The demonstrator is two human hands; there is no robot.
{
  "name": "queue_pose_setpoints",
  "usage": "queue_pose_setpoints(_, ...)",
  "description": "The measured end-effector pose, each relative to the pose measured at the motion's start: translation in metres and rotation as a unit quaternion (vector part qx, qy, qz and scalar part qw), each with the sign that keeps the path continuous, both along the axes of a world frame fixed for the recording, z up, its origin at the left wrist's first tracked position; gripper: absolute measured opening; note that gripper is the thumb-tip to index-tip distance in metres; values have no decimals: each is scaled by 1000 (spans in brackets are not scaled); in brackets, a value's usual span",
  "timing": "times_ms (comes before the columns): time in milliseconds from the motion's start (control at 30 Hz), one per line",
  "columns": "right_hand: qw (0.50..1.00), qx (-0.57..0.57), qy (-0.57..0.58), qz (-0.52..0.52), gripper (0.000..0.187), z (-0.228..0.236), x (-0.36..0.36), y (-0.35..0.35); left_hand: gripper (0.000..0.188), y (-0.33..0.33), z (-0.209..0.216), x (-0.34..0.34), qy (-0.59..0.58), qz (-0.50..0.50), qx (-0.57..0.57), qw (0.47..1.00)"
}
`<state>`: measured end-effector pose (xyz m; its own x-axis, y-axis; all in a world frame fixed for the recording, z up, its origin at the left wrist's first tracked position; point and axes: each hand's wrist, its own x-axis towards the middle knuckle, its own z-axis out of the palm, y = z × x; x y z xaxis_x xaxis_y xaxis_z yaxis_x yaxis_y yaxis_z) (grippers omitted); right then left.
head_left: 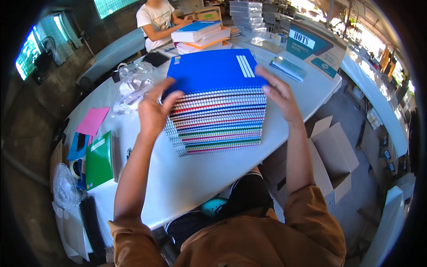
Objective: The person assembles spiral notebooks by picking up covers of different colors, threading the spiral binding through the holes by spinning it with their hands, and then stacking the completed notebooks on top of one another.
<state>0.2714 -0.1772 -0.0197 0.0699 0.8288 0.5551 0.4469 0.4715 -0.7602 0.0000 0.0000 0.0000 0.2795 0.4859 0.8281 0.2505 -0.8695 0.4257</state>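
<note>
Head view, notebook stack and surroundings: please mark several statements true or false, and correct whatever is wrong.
The top notebook of the stack is blue. True.
The green notebook lies right of the stack. False: the green notebook lies to its left.
The left hand and right hand are at opposite sides of the stack. True.
The brown carton beside the table is shut. False: the brown carton has its flaps open.
A person is across the table. True.

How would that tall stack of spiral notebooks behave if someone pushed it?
The stack of spiral notebooks would probably feel heavy, since many are piled together. It might lean or shear rather than move as one block: no strap shows around it. The blue top cover looks smooth, so the uppermost notebook could slip.
</note>
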Motion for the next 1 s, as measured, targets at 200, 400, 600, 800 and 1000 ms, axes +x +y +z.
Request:
queue_pose_setpoints(200,890,172,150,-394,51,-16,-31,37,30,-6,-34,28,-234,-28,-235,943)
queue_pose_setpoints(400,852,149,160,-475,48,-9,-46,36,22,-11,-40,41,-343,45,-191,919)
queue_pose_setpoints(600,825,180,146,-515,37,-9,-50,38,19,-10,-42,39,-347,59,-190,917)
queue_pose_setpoints(800,840,208,105,-490,39,-24,-50,33,42,-26,-51,41,-359,1,-245,901)
queue_pose_setpoints(1000,796,243,102,-545,36,-35,-53,43,47,-12,-64,49,-385,13,-213,898)
